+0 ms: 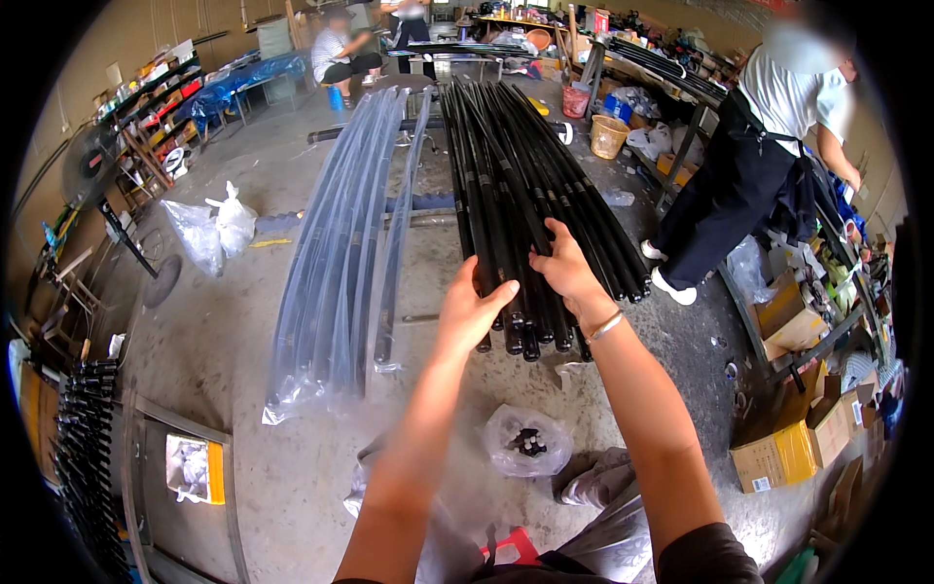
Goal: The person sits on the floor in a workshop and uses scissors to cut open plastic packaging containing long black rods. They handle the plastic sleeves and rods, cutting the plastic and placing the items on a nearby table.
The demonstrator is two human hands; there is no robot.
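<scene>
Black poles (pixel 498 209) lie bunched lengthwise, presumably keeping near ends within reach; the left hand (pixel 469 310) spreads wide against them; whether the right hand (pixel 569 273) grips, I cannot tell.

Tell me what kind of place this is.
Probably a small workshop or packing area: black poles lie beside plastic-sleeved ones, open cardboard boxes sit at the right, and a pedestal fan stands left.

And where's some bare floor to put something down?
The bare floor left of the plastic-wrapped rods, between the white bag and metal frame. It's crowded where the left hand and right hand meet the black rods, and around the cardboard boxes on the right.
</scene>
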